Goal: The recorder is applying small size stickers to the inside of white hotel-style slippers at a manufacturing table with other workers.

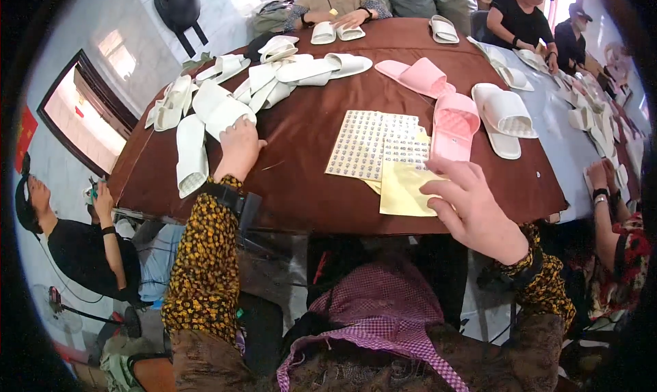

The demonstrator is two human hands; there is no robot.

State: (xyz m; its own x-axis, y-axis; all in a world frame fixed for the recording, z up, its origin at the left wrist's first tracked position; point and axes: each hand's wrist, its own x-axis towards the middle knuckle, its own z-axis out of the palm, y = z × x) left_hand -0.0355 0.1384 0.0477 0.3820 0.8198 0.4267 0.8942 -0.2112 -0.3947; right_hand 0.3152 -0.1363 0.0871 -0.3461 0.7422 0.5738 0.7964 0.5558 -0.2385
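Observation:
My left hand (236,145) is closed on the edge of a white slipper (217,106) at the left of the table. Beside it, a second white slipper (191,156) lies with its end near the table's front edge. My right hand (479,210) hovers by the yellow backing sheet (404,193), its thumb and fingers apart and nothing visible between them. Sheets of small printed stickers (363,145) overlap that backing. Just beyond my right hand is a pink slipper (455,121), touching another pink slipper (421,77).
White slippers (287,70) are heaped at the back left of the brown-covered table (308,180). A white pair (505,115) lies at the right. Across the table, a person (335,5) handles two white slippers. Other people work at a neighbouring table (534,111); another sits at left (82,248).

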